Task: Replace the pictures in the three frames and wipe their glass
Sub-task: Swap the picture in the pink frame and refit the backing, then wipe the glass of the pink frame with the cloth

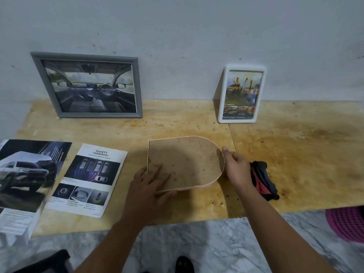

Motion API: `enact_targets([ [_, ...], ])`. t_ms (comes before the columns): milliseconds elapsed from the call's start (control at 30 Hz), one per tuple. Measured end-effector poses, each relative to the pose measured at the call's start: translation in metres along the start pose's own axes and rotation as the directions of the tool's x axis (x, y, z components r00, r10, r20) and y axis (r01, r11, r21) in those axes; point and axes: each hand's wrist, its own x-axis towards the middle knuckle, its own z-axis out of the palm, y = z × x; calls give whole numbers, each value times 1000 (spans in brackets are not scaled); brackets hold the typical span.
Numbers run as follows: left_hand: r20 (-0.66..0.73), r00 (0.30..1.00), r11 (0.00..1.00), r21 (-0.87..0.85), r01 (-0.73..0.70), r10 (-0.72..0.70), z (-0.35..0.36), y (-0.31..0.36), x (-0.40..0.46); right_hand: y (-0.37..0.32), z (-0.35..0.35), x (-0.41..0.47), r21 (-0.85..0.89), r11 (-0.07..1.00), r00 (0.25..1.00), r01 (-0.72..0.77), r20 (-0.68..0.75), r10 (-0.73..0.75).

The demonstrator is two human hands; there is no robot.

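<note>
An arched frame (189,160) lies face down on the wooden table (295,154), its brown backing board up. My left hand (149,186) rests flat on its near left corner, fingers on the board and thumb under the edge. My right hand (236,170) grips the rounded right end. A grey frame (88,85) with a car-interior picture leans on the wall at the back left. At the back right stands a white frame (242,93) holding a yellow-car picture. A dark cloth (264,180) with a red patch lies just right of my right hand.
Two printed car pages lie at the left: a safety leaflet (88,180) and a larger brochure (25,178) that overhangs the table's front edge. A pink basket (346,223) sits below the table at the right. Marble floor lies beneath.
</note>
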Motion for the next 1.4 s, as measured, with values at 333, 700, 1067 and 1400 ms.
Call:
enact_targets([
  [333, -110, 971, 931, -327, 165, -211, -58, 40, 50, -72, -14, 31, 281, 940, 969, 192, 95, -227],
  [700, -188, 936, 878, -439, 192, -299, -81, 49, 76, -103, 8, 59, 247, 956, 954, 159, 212, -213],
  [1067, 517, 669, 167, -711, 683, -534, -64, 59, 54, -48, 22, 34, 294, 935, 942, -196, 321, 97],
  [1400, 385, 621, 340, -586, 736, -682, -18, 23, 20, -16, -13, 43, -155, 987, 963, 43, 268, 1],
])
